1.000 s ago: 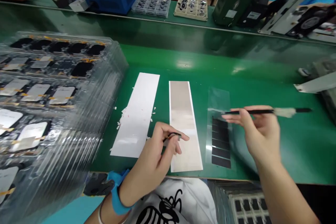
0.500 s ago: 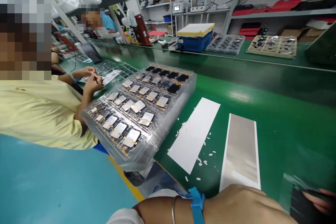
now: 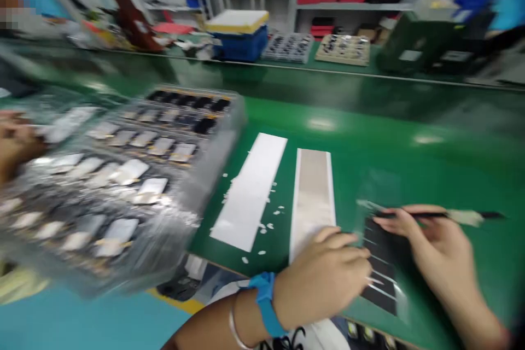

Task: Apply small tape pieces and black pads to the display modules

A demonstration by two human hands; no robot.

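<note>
A glossy green workbench (image 3: 443, 169) fills the middle. The right hand (image 3: 443, 251) pinches a slim black tool (image 3: 463, 217) with pale wrapping, its tip pointing to nine o'clock near the top of a sheet of black rectangles (image 3: 381, 265). That sheet sits at three o'clock from the left hand (image 3: 324, 273), whose fingers bend; whether they grip anything cannot be told. It hides the lower end of a beige strip (image 3: 314, 191). Toward ten o'clock lie a white strip (image 3: 251, 191), then stacked clear plastic trays (image 3: 215, 169).

Bright light leaves pale glare on the green bench (image 3: 426, 169), while blur smears the plastic trays (image 3: 213, 172) at left.
</note>
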